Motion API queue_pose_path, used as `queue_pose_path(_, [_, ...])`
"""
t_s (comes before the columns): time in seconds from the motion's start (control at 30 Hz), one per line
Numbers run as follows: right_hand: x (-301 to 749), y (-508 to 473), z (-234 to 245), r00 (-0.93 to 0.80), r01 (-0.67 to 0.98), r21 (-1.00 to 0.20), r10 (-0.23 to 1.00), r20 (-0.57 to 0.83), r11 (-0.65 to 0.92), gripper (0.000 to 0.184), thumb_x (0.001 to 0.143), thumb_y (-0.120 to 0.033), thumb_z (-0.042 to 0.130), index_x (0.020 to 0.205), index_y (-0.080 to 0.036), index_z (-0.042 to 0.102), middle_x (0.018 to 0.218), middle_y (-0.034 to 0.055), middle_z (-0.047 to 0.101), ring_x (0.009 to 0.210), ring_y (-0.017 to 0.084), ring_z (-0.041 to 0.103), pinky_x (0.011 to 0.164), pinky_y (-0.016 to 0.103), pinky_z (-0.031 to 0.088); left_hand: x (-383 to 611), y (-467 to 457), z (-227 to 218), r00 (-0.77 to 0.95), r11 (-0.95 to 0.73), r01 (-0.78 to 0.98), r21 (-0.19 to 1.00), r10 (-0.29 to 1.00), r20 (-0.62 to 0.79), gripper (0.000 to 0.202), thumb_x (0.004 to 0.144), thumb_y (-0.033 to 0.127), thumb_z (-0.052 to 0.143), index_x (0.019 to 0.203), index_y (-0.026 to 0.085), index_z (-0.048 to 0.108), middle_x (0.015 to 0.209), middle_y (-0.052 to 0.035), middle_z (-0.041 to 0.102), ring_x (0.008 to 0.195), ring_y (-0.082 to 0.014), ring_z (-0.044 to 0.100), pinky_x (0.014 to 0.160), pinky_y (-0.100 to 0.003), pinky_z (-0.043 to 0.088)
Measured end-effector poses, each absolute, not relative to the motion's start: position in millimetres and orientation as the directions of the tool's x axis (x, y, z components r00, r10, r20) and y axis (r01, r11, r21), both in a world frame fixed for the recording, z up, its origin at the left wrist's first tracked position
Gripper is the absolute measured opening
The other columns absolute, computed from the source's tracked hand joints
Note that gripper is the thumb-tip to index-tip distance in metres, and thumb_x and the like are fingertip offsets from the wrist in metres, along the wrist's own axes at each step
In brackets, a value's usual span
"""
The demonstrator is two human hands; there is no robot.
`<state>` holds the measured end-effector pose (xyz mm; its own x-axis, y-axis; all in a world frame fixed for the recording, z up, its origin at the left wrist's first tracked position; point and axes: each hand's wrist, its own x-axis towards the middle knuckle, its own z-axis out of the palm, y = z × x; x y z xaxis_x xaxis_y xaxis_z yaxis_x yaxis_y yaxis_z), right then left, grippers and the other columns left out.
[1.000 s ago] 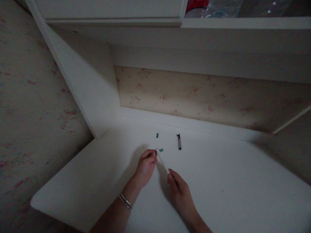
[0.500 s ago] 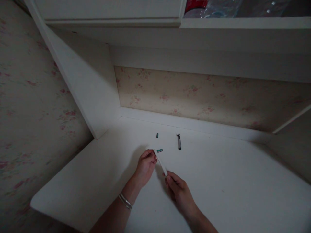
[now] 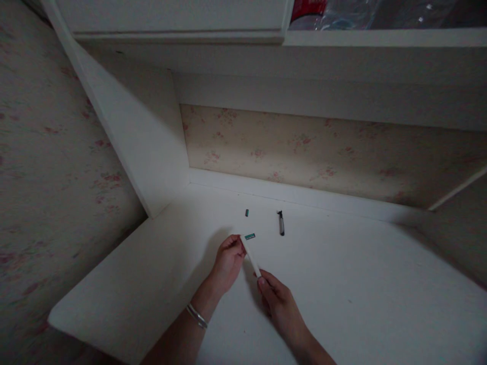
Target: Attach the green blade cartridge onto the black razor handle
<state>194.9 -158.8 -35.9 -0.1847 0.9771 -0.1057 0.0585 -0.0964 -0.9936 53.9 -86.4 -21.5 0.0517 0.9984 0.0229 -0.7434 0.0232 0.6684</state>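
Note:
Between my two hands runs a slim white stick-like piece, slanting from upper left to lower right. My left hand is closed, its thumb and fingers pinching the far end. My right hand is closed round the near end, thumb on top. A teal and dark razor cartridge shows right beside the far tip; whether it is attached or lies on the desk behind, I cannot tell. Farther back on the desk lie a second small razor cartridge and a black and grey razor handle.
The white desk has a raised back strip and a rounded left corner. A side panel rises at the left. Overhead hangs a cabinet, with clear plastic items on an open shelf. Floral wallpaper covers the wall behind.
My right hand and the near end of the white piece have shifted slightly left and down. My left hand stays practically in place, still pinching the far end.

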Motion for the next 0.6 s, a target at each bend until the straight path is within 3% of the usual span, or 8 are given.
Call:
queue_pose_path(0.07, [194.9,-157.3,-38.5,-0.217,-0.038,-0.983,0.961,-0.170,-0.182,0.045,0.082,-0.056,0.051,0.103,-0.017,0.061,0.054,-0.0075,0.032,0.043,0.007,0.023,0.038,0.020,0.016,54.1,-86.4,-21.9,0.046,0.019,-0.740,0.672,0.999,0.023,0.006,0.071,0.016,0.067,0.067,0.014,0.062,0.062,0.0005,0.051,0.059,-0.0091,0.043,0.060,-0.023,0.034])
queue_pose_path(0.17, [197.8,-155.2,-40.6,-0.247,-0.076,-0.973,0.950,-0.192,-0.217,0.044,0.083,-0.055,0.051,0.102,-0.017,0.061,0.053,-0.0077,0.032,0.041,0.006,0.020,0.036,0.020,0.014,53.7,-86.3,-22.9,0.042,0.015,-0.739,0.673,0.999,0.023,0.005,0.071,0.016,0.067,0.069,0.015,0.063,0.065,-0.0002,0.052,0.062,-0.0101,0.046,0.062,-0.023,0.035])
queue_pose_path(0.27, [202.4,-154.9,-37.0,-0.166,0.064,-0.996,0.983,-0.072,-0.062,0.039,0.086,-0.050,0.049,0.102,-0.017,0.062,0.059,-0.0037,0.045,0.046,0.009,0.036,0.040,0.020,0.028,52.9,-86.5,-22.9,0.045,0.022,-0.746,0.666,0.999,0.017,0.007,0.071,0.016,0.068,0.068,0.015,0.062,0.063,0.0010,0.051,0.060,-0.0088,0.044,0.062,-0.023,0.035])
queue_pose_path(0.37, [207.2,-154.7,-33.1,-0.032,0.275,-0.948,0.987,0.155,0.158,0.033,0.089,-0.043,0.047,0.102,-0.017,0.063,0.077,0.0031,0.059,0.068,0.016,0.053,0.062,0.024,0.042,52.6,-86.4,-22.7,0.036,0.032,-0.750,0.660,0.999,-0.007,0.008,0.069,0.015,0.070,0.071,0.015,0.062,0.064,0.0021,0.051,0.058,-0.0072,0.042,0.059,-0.021,0.033])
queue_pose_path(0.5, [207.9,-154.9,-33.1,0.014,0.404,-0.887,0.968,0.252,0.225,0.032,0.092,-0.039,0.041,0.103,-0.017,0.061,0.084,0.0059,0.062,0.075,0.018,0.056,0.070,0.026,0.043,53.2,-85.1,-23.9,0.017,0.029,-0.756,0.654,1.000,-0.025,0.009,0.069,0.016,0.071,0.073,0.015,0.063,0.065,0.0019,0.052,0.057,-0.0063,0.041,0.057,-0.021,0.032])
queue_pose_path(0.6, [203.1,-157.8,-32.4,-0.100,0.418,-0.868,0.963,0.249,0.268,0.030,0.093,-0.036,0.039,0.105,-0.018,0.060,0.083,0.0046,0.061,0.075,0.017,0.056,0.069,0.025,0.043,53.4,-84.0,-24.9,0.012,0.033,-0.751,0.659,0.999,-0.037,0.010,0.064,0.010,0.070,0.072,0.015,0.064,0.066,0.0016,0.053,0.060,-0.0074,0.044,0.059,-0.021,0.033])
